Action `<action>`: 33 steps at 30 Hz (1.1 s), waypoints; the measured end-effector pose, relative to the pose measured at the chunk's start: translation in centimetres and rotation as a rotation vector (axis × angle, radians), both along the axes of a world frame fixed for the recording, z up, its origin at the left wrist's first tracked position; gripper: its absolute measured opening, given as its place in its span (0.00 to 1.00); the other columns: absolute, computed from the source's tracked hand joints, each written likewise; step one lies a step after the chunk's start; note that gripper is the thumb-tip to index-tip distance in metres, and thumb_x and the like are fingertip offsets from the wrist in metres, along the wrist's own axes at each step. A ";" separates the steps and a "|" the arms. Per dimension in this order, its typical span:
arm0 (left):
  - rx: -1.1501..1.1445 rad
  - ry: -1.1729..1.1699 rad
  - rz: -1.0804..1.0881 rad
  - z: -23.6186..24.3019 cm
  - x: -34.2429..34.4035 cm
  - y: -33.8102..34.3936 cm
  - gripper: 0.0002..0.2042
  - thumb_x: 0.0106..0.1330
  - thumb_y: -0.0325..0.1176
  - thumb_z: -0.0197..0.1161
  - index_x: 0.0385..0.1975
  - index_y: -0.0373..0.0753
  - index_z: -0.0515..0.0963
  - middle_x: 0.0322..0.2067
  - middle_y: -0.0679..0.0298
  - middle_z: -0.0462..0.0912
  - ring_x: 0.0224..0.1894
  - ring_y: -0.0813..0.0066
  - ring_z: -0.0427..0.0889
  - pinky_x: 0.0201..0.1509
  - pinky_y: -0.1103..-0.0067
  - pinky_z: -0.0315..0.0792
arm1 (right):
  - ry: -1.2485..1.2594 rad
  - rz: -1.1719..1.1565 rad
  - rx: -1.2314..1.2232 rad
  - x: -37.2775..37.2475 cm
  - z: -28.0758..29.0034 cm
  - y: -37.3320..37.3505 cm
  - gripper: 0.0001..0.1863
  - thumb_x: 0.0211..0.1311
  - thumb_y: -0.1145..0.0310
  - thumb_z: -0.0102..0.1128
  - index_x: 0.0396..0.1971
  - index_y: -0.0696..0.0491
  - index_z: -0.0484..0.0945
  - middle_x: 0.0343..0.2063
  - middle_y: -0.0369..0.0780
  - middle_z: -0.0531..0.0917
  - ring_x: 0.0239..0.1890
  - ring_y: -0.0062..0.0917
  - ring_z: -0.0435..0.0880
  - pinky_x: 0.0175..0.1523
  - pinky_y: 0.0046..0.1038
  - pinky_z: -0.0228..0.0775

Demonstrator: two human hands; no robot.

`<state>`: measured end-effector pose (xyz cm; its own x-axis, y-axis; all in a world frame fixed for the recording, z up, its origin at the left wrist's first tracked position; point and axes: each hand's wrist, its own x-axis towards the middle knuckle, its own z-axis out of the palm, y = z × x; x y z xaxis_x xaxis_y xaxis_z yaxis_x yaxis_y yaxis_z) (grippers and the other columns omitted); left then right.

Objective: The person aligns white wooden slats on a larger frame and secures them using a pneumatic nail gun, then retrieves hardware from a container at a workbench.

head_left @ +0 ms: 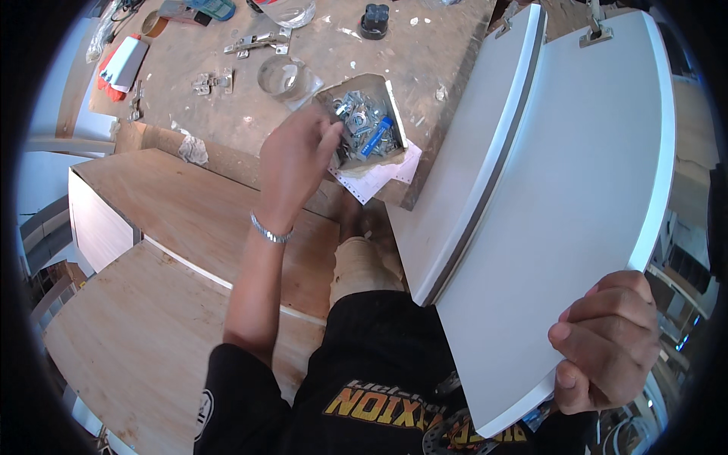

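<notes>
At the left side of an open cardboard box point(393, 111), my left hand point(299, 155) is bent with its fingers curled together. Their tips are slightly blurred and partly hidden, so what they hold is unclear. Small metal screws and fittings point(356, 110) fill the box, with a small blue cylinder point(377, 137) lying on top. My right hand point(613, 341) is closed round the lower right edge of a large white cabinet door panel point(569, 174), thumb underneath. A metal hinge point(597, 34) is fixed near the panel's top.
Another white panel point(462, 144) leans beside the workbench point(227, 114). Loose hinges point(262, 43) and a clear cup point(284, 78) lie on the bench, beyond them a black battery-like block point(374, 21). Wooden cabinet boards point(167, 303) stand at the left. Paper point(379, 178) sticks out under the box.
</notes>
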<state>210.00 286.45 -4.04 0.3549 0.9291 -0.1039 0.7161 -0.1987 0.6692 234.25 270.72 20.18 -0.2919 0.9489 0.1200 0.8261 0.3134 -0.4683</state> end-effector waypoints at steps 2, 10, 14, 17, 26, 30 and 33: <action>0.231 -0.029 -0.237 -2.0 0.3 1.4 0.09 0.63 0.37 0.67 0.37 0.40 0.80 0.26 0.57 0.81 0.35 0.58 0.84 0.38 0.65 0.75 | -0.002 0.061 -0.008 0.2 -0.7 0.6 0.15 0.64 0.57 0.58 0.23 0.52 0.77 0.09 0.32 0.72 0.16 0.23 0.74 0.32 0.33 0.66; 0.240 0.361 -0.766 -5.8 3.5 7.8 0.08 0.60 0.32 0.65 0.39 0.43 0.82 0.35 0.56 0.83 0.41 0.52 0.83 0.44 0.62 0.77 | 0.021 -0.010 0.015 0.0 -0.5 0.1 0.16 0.65 0.55 0.59 0.22 0.51 0.77 0.09 0.31 0.72 0.15 0.21 0.74 0.31 0.31 0.68; 0.260 0.303 -0.617 -3.9 3.7 8.5 0.07 0.60 0.31 0.65 0.37 0.43 0.81 0.37 0.56 0.82 0.41 0.52 0.83 0.44 0.61 0.77 | 0.021 -0.048 0.069 -0.5 -0.8 0.1 0.18 0.67 0.53 0.57 0.22 0.49 0.76 0.09 0.30 0.71 0.16 0.20 0.74 0.31 0.30 0.68; 0.326 0.172 -0.611 -4.0 4.2 7.8 0.05 0.58 0.27 0.62 0.30 0.40 0.84 0.37 0.56 0.82 0.38 0.54 0.85 0.42 0.63 0.80 | 0.019 -0.044 0.081 -0.5 -0.7 0.4 0.18 0.68 0.53 0.55 0.22 0.48 0.77 0.09 0.30 0.72 0.16 0.20 0.74 0.31 0.30 0.69; 0.153 0.362 -0.798 -6.1 4.5 7.8 0.05 0.58 0.31 0.65 0.33 0.40 0.83 0.36 0.55 0.84 0.41 0.55 0.84 0.45 0.64 0.79 | 0.004 -0.042 0.090 -0.6 -0.8 0.3 0.17 0.68 0.54 0.55 0.22 0.48 0.77 0.08 0.30 0.71 0.17 0.19 0.74 0.32 0.31 0.70; 0.100 0.330 -0.767 -6.6 4.2 7.7 0.04 0.59 0.30 0.64 0.32 0.41 0.83 0.35 0.55 0.84 0.40 0.55 0.84 0.44 0.65 0.78 | -0.021 -0.009 0.087 -0.2 -0.6 0.1 0.17 0.68 0.53 0.55 0.24 0.48 0.77 0.09 0.30 0.72 0.17 0.19 0.75 0.33 0.31 0.70; 0.047 0.212 -0.729 -6.1 3.4 8.0 0.04 0.59 0.31 0.65 0.31 0.40 0.82 0.33 0.55 0.84 0.39 0.55 0.84 0.42 0.66 0.76 | 0.002 0.005 0.068 0.0 -0.5 -0.1 0.17 0.67 0.54 0.56 0.23 0.50 0.78 0.09 0.31 0.73 0.17 0.20 0.75 0.32 0.31 0.69</action>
<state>213.45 294.43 -10.11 0.8578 0.4719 -0.2040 0.5044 -0.6959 0.5112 234.20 270.62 19.67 -0.2964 0.9372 0.1841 0.8238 0.3484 -0.4473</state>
